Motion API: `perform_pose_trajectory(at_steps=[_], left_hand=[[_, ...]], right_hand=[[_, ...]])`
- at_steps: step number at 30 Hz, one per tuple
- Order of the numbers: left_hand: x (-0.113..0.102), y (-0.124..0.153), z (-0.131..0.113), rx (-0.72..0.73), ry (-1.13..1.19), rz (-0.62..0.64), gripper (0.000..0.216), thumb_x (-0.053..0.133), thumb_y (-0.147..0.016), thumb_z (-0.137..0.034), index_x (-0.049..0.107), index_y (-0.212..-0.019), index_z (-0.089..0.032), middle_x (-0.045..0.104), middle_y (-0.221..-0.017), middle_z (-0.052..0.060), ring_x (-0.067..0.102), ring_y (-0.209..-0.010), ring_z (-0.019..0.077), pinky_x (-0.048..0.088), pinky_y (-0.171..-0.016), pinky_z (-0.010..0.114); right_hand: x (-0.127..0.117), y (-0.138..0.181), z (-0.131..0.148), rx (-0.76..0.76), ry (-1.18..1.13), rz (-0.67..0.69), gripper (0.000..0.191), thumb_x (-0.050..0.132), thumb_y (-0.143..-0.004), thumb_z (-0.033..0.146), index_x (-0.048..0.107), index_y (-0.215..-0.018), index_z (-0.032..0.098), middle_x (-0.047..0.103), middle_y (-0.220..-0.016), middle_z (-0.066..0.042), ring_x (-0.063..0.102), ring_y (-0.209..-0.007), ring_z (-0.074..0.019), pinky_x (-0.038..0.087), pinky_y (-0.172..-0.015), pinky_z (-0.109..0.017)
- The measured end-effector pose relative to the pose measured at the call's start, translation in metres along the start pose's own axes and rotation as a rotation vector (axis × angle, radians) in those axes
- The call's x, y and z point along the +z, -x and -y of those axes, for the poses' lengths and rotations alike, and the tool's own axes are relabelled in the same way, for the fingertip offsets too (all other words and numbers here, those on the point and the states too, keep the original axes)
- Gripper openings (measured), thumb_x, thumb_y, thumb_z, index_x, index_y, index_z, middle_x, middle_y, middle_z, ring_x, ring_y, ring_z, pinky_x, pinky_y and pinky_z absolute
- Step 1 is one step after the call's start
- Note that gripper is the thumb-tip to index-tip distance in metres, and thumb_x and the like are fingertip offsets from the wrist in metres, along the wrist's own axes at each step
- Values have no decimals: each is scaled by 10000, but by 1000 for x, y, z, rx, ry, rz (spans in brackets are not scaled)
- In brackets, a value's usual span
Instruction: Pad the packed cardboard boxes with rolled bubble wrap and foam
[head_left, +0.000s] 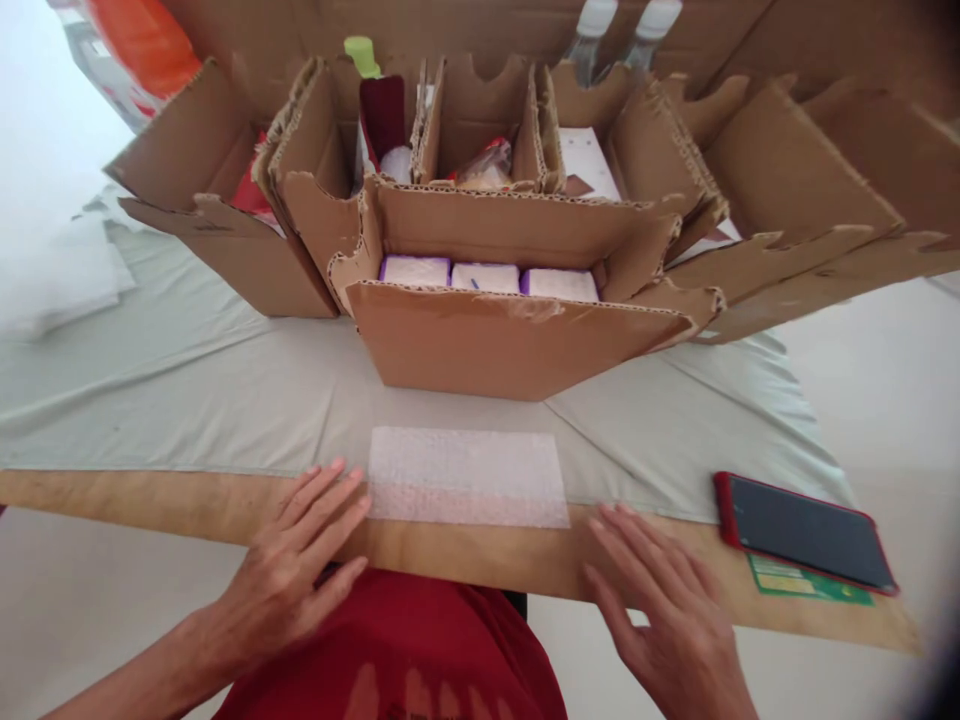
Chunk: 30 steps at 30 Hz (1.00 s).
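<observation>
A thin white rectangular sheet (469,476), perhaps tissue or foam, lies flat at the table's near edge, between my hands. My left hand (292,570) has its fingers spread, the fingertips close beside the sheet's left end. Off the sheet's lower right corner, my right hand (660,605) is held with fingers stretched out over the wooden edge. Neither hand holds anything. Just beyond the sheet stands a cardboard bin (517,345) with three white-topped, purple-edged packs (486,277) inside.
More cardboard bins (300,200) stand in a row behind, with bottles (592,40) at the back. On the right, a red-cased phone (806,530) rests over a green card (810,580). A grey cloth (150,400) covers the wooden table (465,555). White sheets (60,260) lie far left.
</observation>
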<state>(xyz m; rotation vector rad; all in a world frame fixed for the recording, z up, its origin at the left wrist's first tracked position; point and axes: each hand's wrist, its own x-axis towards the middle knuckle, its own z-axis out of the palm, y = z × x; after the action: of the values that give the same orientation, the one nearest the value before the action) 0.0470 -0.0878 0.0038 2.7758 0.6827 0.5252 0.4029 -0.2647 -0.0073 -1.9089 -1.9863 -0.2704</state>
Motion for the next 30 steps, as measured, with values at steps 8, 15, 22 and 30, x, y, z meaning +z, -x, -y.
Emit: perform_pose_trajectory(at_steps=[8,15,22,30], left_hand=[[27,-42,-8,139,-14,-12,242,575,-942,-66,669,-1161,-112,757,-1195,136,681,-1179,306,464,-1082,538],[-21,-53,-15,-103,442,-157,216,536,-927,-39,622,-992,-227,772,-935,-2,741,-925,149,563,-959,350],[-7,-83,-31,-441,598,78,460,610,-882,-264,560,-1338,-232,758,-1057,51,730,-909,196,610,-772,319],[11,-96,14,-483,392,8,379,578,-926,-287,594,-1299,-220,706,-898,24,694,-825,198,589,-776,352]], right_hand=[[19,-49,11,-191,-168,-16,243,484,-969,18,636,-1103,151,742,-1206,-112,671,-1191,-249,444,-1040,-444],[-36,-73,18,138,-460,-12,174,490,-1021,171,648,-1051,237,721,-872,1,686,-756,-131,528,-700,-235],[-48,-88,2,380,-502,53,180,567,-983,332,734,-957,268,758,-826,32,681,-647,-118,482,-549,-195],[15,-96,-19,484,-432,90,299,503,-979,395,712,-1061,198,748,-807,-40,684,-698,-202,508,-645,-315]])
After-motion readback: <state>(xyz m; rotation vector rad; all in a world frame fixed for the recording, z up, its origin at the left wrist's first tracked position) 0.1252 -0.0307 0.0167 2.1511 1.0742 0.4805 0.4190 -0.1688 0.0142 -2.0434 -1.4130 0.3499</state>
